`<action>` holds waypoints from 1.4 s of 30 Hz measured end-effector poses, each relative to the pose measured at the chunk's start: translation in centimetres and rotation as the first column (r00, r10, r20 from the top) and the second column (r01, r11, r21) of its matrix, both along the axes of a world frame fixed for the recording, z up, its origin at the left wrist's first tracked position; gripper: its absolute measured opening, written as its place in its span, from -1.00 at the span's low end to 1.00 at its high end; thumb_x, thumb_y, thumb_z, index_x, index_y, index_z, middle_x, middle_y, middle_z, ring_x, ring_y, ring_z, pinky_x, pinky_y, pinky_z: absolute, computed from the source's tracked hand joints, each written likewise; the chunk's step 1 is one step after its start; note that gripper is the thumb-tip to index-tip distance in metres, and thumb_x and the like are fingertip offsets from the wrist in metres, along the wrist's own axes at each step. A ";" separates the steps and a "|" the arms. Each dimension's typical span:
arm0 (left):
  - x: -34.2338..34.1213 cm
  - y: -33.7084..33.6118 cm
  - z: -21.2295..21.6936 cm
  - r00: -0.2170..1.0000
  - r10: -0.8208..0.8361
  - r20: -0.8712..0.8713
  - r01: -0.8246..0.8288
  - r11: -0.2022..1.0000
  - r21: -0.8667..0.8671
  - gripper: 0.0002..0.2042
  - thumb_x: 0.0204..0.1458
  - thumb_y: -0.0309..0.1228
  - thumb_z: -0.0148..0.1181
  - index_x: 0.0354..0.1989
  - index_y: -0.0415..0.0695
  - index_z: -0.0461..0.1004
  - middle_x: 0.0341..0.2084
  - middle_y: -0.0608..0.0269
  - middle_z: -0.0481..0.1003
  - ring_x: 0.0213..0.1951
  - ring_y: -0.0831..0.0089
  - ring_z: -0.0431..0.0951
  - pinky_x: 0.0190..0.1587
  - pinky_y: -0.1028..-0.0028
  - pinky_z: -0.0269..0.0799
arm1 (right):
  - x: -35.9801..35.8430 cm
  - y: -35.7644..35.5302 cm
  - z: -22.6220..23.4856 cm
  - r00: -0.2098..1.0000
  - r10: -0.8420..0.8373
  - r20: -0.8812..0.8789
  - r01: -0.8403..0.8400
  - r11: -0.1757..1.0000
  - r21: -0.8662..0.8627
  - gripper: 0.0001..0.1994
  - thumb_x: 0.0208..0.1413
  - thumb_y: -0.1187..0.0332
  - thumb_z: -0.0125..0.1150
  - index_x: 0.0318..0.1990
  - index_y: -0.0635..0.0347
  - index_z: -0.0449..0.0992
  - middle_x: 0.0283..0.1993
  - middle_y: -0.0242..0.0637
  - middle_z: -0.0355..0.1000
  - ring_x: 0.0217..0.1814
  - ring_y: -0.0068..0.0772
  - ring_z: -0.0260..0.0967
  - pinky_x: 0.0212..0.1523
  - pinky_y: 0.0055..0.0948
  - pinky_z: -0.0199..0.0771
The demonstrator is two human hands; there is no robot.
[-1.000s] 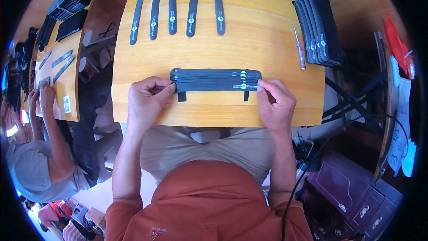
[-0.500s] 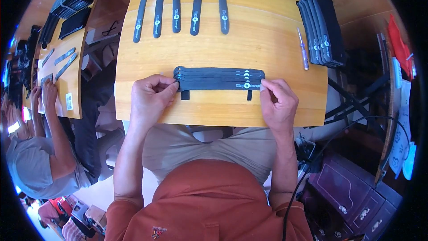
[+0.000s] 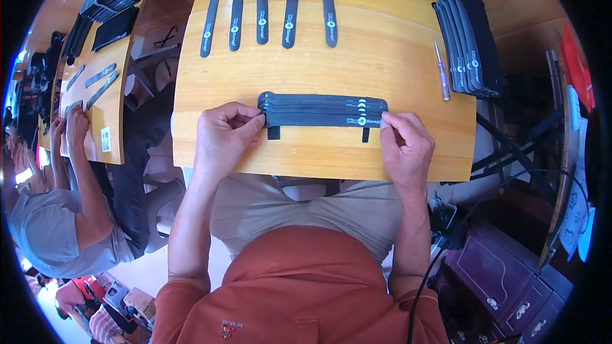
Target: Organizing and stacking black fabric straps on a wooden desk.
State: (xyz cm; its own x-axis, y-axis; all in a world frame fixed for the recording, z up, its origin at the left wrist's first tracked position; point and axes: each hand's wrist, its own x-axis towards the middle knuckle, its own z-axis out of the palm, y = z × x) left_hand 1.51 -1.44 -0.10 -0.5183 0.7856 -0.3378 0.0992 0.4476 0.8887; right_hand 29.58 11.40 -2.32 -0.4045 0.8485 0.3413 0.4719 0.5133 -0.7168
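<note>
Lying between both hands [image 3: 224, 135]: strap stack [image 3: 322, 111].

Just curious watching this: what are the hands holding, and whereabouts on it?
Both hold the stack of black straps lying on the wooden table: the left hand pinches its left end, the right hand its right end.
</note>
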 end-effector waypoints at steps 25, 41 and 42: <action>0.3 -0.1 -0.2 0.997 -0.001 -0.075 0.002 1.000 0.019 -0.92 0.16 -0.58 0.36 -0.26 -0.37 0.67 -0.56 0.34 0.59 -0.54 0.69 0.49 -0.46 0.62 0.40 | 0.0 0.1 0.9 0.996 0.030 0.081 -0.029 1.000 -0.006 -0.87 0.11 0.58 0.29 -0.19 0.32 0.65 -0.21 -0.06 0.55 -0.19 -0.03 0.58 -0.18 -0.17 0.59; 0.0 0.0 -0.9 0.993 -0.016 -0.119 0.019 0.999 0.031 -0.90 0.09 -0.56 0.41 -0.27 -0.34 0.68 -0.53 0.28 0.65 -0.49 0.66 0.56 -0.39 0.56 0.51 | -6.1 -3.7 2.0 0.858 0.234 0.457 -0.373 0.896 0.241 -0.69 0.17 0.30 0.30 0.03 0.21 0.64 -0.03 -0.29 0.42 -0.03 -0.24 0.38 -0.16 -0.19 0.54; 0.0 -0.1 -0.9 0.993 -0.014 -0.121 0.018 0.999 0.032 -0.90 0.09 -0.56 0.41 -0.27 -0.34 0.68 -0.53 0.28 0.65 -0.49 0.66 0.56 -0.39 0.56 0.51 | -6.2 -3.7 2.0 0.855 0.228 0.466 -0.367 0.901 0.233 -0.70 0.18 0.29 0.30 0.02 0.21 0.65 -0.04 -0.30 0.42 -0.03 -0.24 0.38 -0.14 -0.18 0.51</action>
State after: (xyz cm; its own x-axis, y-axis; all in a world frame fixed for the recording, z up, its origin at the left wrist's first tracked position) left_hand 1.52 -1.51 -1.01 -0.5412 0.8035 -0.2479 0.2131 0.4162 0.8839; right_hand 23.41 7.69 -0.35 -0.7822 0.5459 0.3002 0.4781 0.8350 -0.2725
